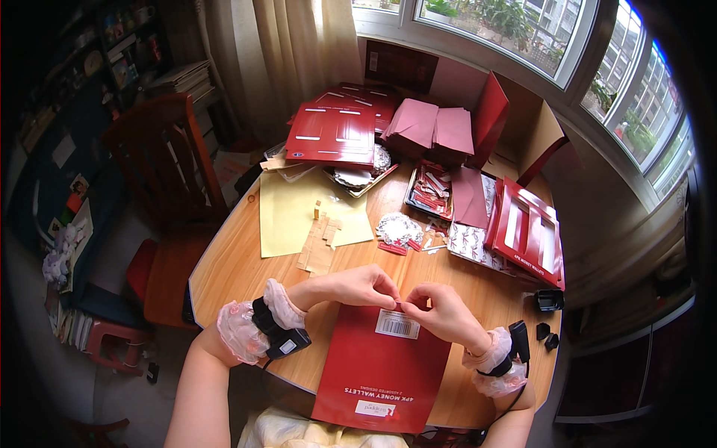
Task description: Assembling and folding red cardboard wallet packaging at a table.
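A flat red cardboard sheet (373, 373) with a white barcode label (397, 324) lies in front of me, its near end over the table's edge by my lap. At its far edge, my left hand (364, 286) and my right hand (442, 310) meet fingertip to fingertip, both pinched closed. Whatever sits between the fingertips is too small to make out. Just beyond them lie a silvery-white scalloped pile (399, 228) and small red strips (393, 248). Left of these, tan tape pieces (320, 243) rest on a yellow sheet (280, 216).
Red printed cardboard sheets (332, 133) and pink envelope stacks (432, 125) fill the far side. A tray of red strips (432, 188) stands near an open cardboard box (523, 119). Red window-cut frames (529, 233) lie right, a small black box (549, 300) nearer. A wooden chair (168, 172) is left.
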Demonstrator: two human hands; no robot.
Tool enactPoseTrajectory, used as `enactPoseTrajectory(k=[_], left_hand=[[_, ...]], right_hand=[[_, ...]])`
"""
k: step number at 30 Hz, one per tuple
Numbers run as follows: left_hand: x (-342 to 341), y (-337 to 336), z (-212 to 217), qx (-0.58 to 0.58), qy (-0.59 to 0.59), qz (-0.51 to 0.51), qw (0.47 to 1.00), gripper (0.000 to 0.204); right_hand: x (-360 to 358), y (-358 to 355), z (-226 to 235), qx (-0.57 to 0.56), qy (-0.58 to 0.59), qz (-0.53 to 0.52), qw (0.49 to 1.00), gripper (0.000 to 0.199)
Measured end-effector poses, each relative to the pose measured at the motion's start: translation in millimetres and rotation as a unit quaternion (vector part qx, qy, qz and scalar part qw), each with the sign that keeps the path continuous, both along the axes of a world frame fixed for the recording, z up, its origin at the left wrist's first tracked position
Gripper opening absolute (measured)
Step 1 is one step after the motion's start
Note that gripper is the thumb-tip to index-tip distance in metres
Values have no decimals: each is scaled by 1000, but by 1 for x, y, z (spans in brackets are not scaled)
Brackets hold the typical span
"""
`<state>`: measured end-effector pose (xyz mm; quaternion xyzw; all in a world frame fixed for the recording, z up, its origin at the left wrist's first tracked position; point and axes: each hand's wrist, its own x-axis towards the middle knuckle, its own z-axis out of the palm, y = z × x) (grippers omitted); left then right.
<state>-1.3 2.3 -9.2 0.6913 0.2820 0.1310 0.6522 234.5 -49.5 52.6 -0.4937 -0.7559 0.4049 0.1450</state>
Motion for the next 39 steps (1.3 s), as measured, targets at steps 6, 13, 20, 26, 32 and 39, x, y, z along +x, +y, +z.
enactPoseTrajectory(k=[6,13,20,26,32,39], left_hand=[[-1,1,-1,-3,5,-4,1000,32],[-1,0,3,-7,-2,-7,1000,24],[-1,1,-1,-7,2,-9,1000,24],[-1,2,2,-8,2,-10,1000,24],[-2,1,2,-8,-4,-7,1000,24],[-3,2,5,-33,-11,-10,999,24]], right_hand=[[-2,-1,6,-1,-11,-11,1000,26],[3,2,2,-23,15,0,1000,21],[3,3,-2,-22,5,-3,1000,19],[3,5,8,-72,29,7,997,27],[4,6,7,-55,3,9,998,26],[21,14,12,-41,2,37,998,26]])
